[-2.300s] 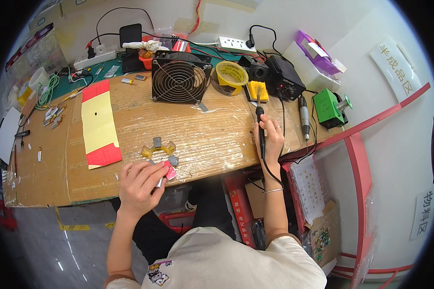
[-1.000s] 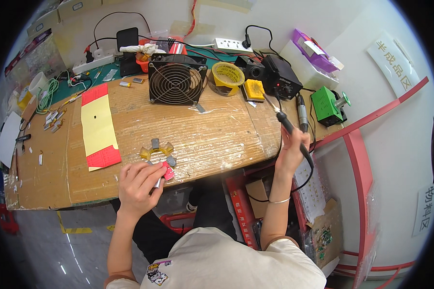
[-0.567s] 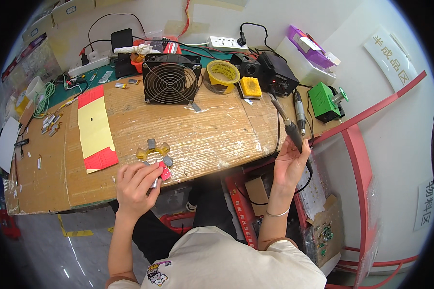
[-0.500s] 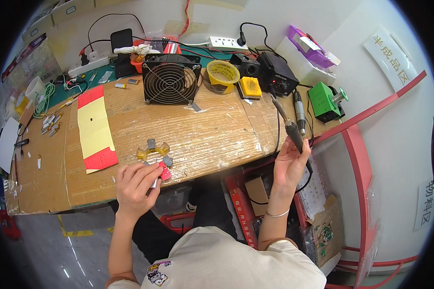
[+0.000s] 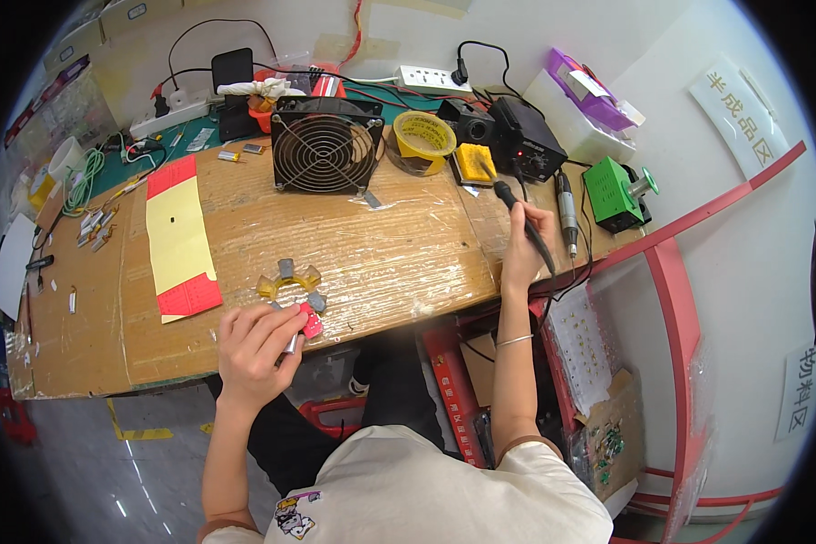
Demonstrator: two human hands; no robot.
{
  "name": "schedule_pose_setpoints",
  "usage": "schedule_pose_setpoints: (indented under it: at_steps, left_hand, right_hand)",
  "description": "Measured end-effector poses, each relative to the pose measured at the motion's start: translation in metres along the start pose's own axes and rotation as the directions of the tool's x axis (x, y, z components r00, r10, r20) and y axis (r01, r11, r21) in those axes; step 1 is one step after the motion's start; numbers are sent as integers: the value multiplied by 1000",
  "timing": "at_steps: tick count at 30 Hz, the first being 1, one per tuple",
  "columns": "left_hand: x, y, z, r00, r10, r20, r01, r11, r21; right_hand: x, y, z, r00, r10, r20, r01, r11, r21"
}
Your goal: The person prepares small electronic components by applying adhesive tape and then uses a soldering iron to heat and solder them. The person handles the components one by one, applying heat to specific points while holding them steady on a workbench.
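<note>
My right hand (image 5: 526, 249) is closed around the dark handle of a soldering iron (image 5: 537, 238), whose tip end reaches the yellow sponge (image 5: 475, 163) in its holder; whether it touches cannot be made out. At the front edge of the table, my left hand (image 5: 256, 349) pinches a small red piece (image 5: 311, 321). A silvery part (image 5: 291, 344) shows beneath its fingers, mostly covered. Just beyond that hand lies a yellow curved fixture (image 5: 289, 281) with grey blocks on it.
A black fan (image 5: 326, 150) stands at the back, beside a yellow tape roll (image 5: 424, 140). The soldering station (image 5: 526, 145), a pen-shaped tool (image 5: 567, 213) and a green device (image 5: 615, 195) are at right. A yellow-and-red strip (image 5: 181, 236) and several small battery cells (image 5: 95, 227) lie left.
My right hand has moved forward and left with the soldering iron, from the table's right edge to the yellow sponge. My left hand stays in place.
</note>
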State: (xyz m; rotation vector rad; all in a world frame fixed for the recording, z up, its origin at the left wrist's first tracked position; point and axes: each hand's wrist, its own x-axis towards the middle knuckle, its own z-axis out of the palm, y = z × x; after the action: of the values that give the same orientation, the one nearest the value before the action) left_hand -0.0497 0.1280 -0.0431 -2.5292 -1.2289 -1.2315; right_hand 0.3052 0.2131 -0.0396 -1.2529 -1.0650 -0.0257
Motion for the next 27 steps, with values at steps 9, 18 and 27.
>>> schedule_pose_setpoints:
  at_steps: [9,18,27]
  left_hand:
    - [-1,-1,1,1000,3,2,-3,1000,-15]
    - [-10,-7,3,995,32,-96,-37,998,-45]
    - [-21,-11,9,993,80,-84,-85,995,-51]
  right_hand:
    - [-14,-12,-1,954,-172,244,238,932,-274]
    - [-20,19,-18,981,-55,186,106,955,-278]
    - [-16,23,-30,943,-289,-167,233,927,-293]
